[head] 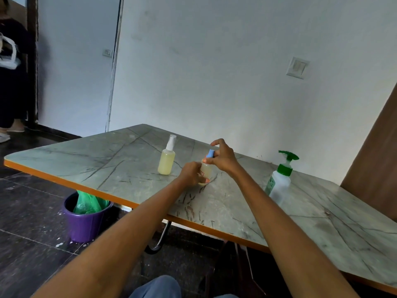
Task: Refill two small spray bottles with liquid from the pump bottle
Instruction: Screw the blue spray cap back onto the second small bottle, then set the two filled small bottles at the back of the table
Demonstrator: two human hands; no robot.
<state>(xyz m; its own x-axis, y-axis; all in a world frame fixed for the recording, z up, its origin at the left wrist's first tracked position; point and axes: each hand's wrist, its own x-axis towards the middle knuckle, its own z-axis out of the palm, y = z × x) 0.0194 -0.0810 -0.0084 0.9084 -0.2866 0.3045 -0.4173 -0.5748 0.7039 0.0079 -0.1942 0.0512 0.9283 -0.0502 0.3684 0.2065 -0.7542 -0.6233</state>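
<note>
Head cam, seated person, both bare arms reaching fwd over a marble-pattern table (133, 168) w/ orange edging.

Left hand (191, 173): wrapped round the lower body of a small spray bottle (206, 170), fingers closed on it, bottle upright, its base on or just above the tabletop (can't tell which; hand hides the base). Bottle holds pale yellow liquid; a bit of red-printed label shows between the fingers.

Right hand (223, 158): on top of same bottle, thumb and fingers pinching at the blue cap (210, 153) / neck area, index finger lifted and curled free above. Cap sits on the bottle. So both hands are together on one bottle, left gripping the body, right at the cap.

Second spray bottle (167, 156): stands upright and alone, left of the held one and a little farther back, near but not touching. White sprayer top on, pale yellow liquid filling most of the body.

Pump bottle (279, 179): right of the hands, well apart from them, upright, green pump head and collar, translucent whitish body w/ green label. Nobody touching it.

Under the table's near-left edge: purple bucket (86, 222) w/ green plastic bag (89, 203) in it, on dark tiled floor. White wall behind, light switch (297, 67) on it. Another person stands far left by a doorway, mostly out of frame.
</note>
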